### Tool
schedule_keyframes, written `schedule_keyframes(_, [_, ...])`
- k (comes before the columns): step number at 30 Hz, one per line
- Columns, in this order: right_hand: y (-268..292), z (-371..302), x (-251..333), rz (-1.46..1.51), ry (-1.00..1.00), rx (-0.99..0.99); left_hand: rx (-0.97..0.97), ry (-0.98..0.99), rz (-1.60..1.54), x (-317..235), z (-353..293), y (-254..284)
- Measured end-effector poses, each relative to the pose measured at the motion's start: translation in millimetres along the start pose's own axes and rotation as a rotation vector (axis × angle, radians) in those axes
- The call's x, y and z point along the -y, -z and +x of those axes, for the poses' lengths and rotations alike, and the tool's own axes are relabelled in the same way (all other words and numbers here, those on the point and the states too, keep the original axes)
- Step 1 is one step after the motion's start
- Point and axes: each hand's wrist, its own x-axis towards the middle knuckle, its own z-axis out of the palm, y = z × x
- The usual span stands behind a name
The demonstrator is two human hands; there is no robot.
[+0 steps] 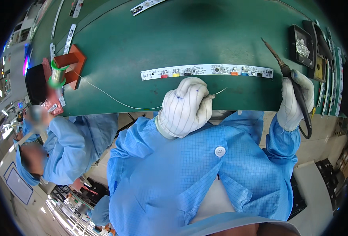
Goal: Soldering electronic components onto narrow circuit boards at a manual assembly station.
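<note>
A long white circuit board (207, 70) with colored connectors along its near edge lies on the green mat. Just below its middle, my left hand (185, 106), in a white striped glove, pinches a thin solder wire (115, 99). The wire's free end sticks out to the right of the fingers; the rest runs left to a solder spool (57, 74) on a reddish-brown stand (76, 63). To the right of the board, my gloved right hand (294, 100) is closed around a soldering iron (286, 69). Its tip points up and left, apart from the board.
A black tray (302, 47) of silvery bits stands at the far right beside a soldering iron holder (319, 39). More white boards (69, 38) lie at the far left, near a black box (36, 84). A co-worker in blue (75, 145) sits at my left.
</note>
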Motion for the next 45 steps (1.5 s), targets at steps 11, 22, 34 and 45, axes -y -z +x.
schedule_keyframes(11, [12.8, -6.0, 17.8, 0.18, 0.163, 0.318, -0.109, -0.117, 0.212, 4.8, 30.3, -11.1])
schedule_keyframes(22, [-21.2, -38.8, 12.1, -0.053, 0.709, 0.237, -0.029, -0.137, 0.23, 10.3, 23.0, -12.3])
schedule_keyframes(34, [-37.8, -55.1, 13.5, -0.096, 0.721, 0.253, -0.073, -0.171, 0.305, 13.8, 19.9, -9.9])
schedule_keyframes(45, [-46.2, -62.9, 13.2, -0.115, 0.702, 0.192, -0.103, -0.186, 0.37, 18.3, 15.5, -11.8])
